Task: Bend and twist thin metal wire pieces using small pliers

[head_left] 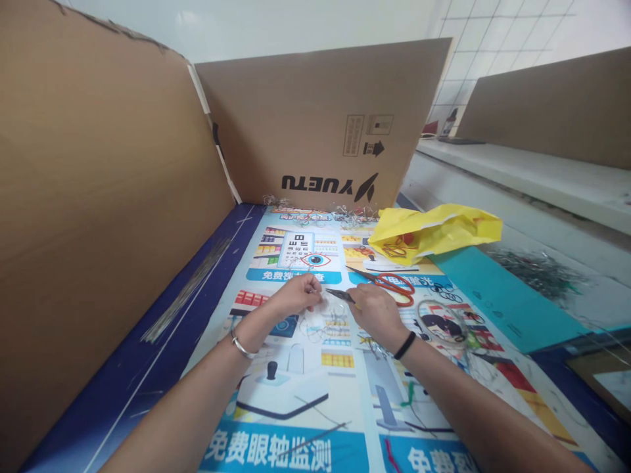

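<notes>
You are looking down at both your hands over the middle of a bench covered by a printed sheet (296, 453) with blue banners and cartoon pictures. The fingers of your left hand (302, 295) are curled and drawn together; anything between them is too fine to make out. A silver bracelet (242, 344) circles that wrist. The fingers of your right hand (377, 314) are closed around a pair of pliers (340, 295), whose dark, narrow nose points left, just beside your left fingertips. You cannot tell whether the nose grips anything. A black band (405, 345) is on your right wrist.

Red-handled scissors (405, 289) lie just beyond your right hand, blades pointing away to the left. Behind them a yellow bag (458, 225) lies on its side. To the right are small black rings (446, 293) and a wire coil (440, 320), with a teal sheet (513, 312) past them and a tangled heap of silvery wire (535, 272) beyond. At far left, a bundle of thin straight strands (190, 286) lies along the bench's blue edge (162, 374). A cardboard panel (305, 118), printed "YUETU" upside down, stands at the back.
</notes>
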### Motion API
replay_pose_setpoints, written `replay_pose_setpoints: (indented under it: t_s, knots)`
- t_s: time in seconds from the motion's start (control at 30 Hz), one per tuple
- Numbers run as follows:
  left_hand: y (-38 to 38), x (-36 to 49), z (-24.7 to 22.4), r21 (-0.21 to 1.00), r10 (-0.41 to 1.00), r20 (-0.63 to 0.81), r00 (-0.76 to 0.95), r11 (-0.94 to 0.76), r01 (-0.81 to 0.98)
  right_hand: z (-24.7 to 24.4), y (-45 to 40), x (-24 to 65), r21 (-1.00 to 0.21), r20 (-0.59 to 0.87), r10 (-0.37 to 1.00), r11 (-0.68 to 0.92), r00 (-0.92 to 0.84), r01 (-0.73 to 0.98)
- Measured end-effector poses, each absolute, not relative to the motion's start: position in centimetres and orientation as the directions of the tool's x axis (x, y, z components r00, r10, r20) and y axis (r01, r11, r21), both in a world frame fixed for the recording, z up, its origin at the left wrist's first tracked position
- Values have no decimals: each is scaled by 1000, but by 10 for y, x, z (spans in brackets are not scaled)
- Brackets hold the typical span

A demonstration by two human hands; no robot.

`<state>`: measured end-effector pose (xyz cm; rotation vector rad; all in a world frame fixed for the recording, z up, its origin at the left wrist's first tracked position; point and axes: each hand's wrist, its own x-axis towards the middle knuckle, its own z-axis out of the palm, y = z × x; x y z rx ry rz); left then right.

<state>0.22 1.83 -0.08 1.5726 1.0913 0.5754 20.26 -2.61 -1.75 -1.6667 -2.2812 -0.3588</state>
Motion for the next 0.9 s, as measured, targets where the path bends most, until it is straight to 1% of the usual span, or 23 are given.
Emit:
replay_pose_setpoints:
  t_s: [0.3, 0.43, 0.53, 0.63, 0.77, 0.9]
  knots:
    - [18, 2, 1, 939, 868, -216, 448, 59, 338, -19, -26, 202, 31, 375, 883, 292, -282, 956]
    - [19, 1, 2, 937, 881, -226, 416, 80, 339, -18, -25, 204, 13, 413, 865, 307, -285, 952]
    - [19, 1, 3, 937, 895, -213, 391, 74, 341, -17, -24, 207, 13, 476, 828, 331, -297, 944]
    - [20, 0, 1, 929, 909, -178, 377, 29, 370, -14, -25, 208, 64, 493, 795, 371, -353, 926]
    - [22, 0, -6, 924, 908, -128, 400, -38, 381, -10, -27, 205, 153, 432, 801, 388, -414, 909]
    - [22, 1, -9, 909, 893, -90, 440, -107, 402, -7, -30, 201, 172, 435, 798, 381, -417, 908]
